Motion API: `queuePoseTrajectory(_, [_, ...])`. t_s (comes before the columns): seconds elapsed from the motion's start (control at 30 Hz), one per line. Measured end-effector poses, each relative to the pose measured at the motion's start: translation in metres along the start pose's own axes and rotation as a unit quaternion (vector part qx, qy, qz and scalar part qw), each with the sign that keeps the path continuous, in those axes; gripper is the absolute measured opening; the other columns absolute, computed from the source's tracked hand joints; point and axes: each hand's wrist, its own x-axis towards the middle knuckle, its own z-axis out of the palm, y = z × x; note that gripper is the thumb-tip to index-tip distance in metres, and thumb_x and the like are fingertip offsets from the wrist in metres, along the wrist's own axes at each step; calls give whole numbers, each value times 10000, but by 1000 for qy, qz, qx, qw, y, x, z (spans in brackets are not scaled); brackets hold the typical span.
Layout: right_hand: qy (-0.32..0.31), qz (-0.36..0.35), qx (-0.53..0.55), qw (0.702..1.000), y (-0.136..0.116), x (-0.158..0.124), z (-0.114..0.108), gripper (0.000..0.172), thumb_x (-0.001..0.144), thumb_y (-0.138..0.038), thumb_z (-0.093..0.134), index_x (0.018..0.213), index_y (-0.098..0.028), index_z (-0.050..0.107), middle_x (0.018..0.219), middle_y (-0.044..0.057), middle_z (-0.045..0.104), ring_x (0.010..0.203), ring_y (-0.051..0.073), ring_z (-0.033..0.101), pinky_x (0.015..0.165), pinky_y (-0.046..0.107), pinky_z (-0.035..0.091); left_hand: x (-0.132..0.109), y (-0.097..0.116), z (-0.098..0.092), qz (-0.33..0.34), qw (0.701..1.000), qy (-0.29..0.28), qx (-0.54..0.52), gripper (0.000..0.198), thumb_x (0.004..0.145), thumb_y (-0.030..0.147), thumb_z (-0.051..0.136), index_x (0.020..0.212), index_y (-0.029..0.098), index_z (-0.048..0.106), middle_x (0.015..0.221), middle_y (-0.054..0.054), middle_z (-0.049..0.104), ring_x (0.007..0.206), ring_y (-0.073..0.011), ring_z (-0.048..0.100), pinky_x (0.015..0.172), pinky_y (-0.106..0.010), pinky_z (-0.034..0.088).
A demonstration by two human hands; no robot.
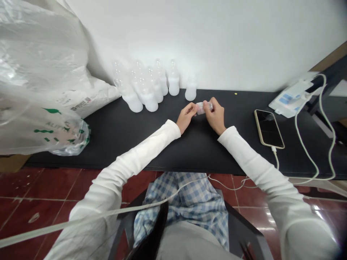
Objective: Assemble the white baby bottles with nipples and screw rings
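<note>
Dark hair (159, 227) hangs nearest the camera, over checked trousers (197, 206) on a black chair (244, 231). Close by, a pale cable (54, 226) slants up from the near left, across the left sleeve (135, 159) and the lap. Red tiles (62, 184) cover the floor.

Both arms reach over a black table (200, 151). Near its far edge, right of the middle, a small clear tube (201, 108) lies sideways between the hands, above the tabletop. The left hand (187, 116) has its grip closed at the tube's left end, fingertips together; the right hand (215, 115) has its grip closed around the right end, thumb across it.

Just beyond the hands stands a short white bottle (191, 91). To its left, along the white wall (244, 43), several bottles (149, 99) with white bottoms and clear tops stand in a group. Farther left are a white bag (89, 92) and, nearer, a clear bag (35, 124) with green print.

On the right lies a phone (269, 128), dark screen up, plugged in at its near end. Beyond it, near a looped cord (334, 136), sits a white and blue packet (288, 98).
</note>
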Motion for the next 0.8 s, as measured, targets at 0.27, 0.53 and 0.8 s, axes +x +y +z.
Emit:
queuePoseTrajectory(0.27, [-16, -59, -112, 992, 10, 2, 7, 530, 892, -686, 509, 656, -247, 329, 531, -51, 349, 541, 133, 315, 618, 302, 340, 0, 9, -3, -85, 993, 33, -76, 336, 1004, 211, 487, 674, 190, 429, 660, 33, 453, 629, -93, 452, 630, -227, 402])
queuePoseTrajectory(0.53, [-92, -197, -135, 967, 16, 7, -1, 461, 925, -666, 539, 752, -239, 512, 637, -7, 498, 638, 171, 459, 747, 360, 468, 5, 24, -11, -186, 975, 17, -119, 362, 955, 120, 493, 623, 190, 368, 562, 50, 345, 478, -73, 324, 493, -231, 231])
queuePoseTrajectory(0.8, [-188, -353, -128, 908, 24, 15, -11, 364, 1051, -480, 390, 1223, -259, 622, 1217, 121, 682, 1214, 254, 613, 988, 427, 533, 17, 33, -24, -233, 968, 12, -91, 372, 1003, 199, 508, 635, 155, 491, 517, 50, 405, 416, -35, 343, 401, -164, 155])
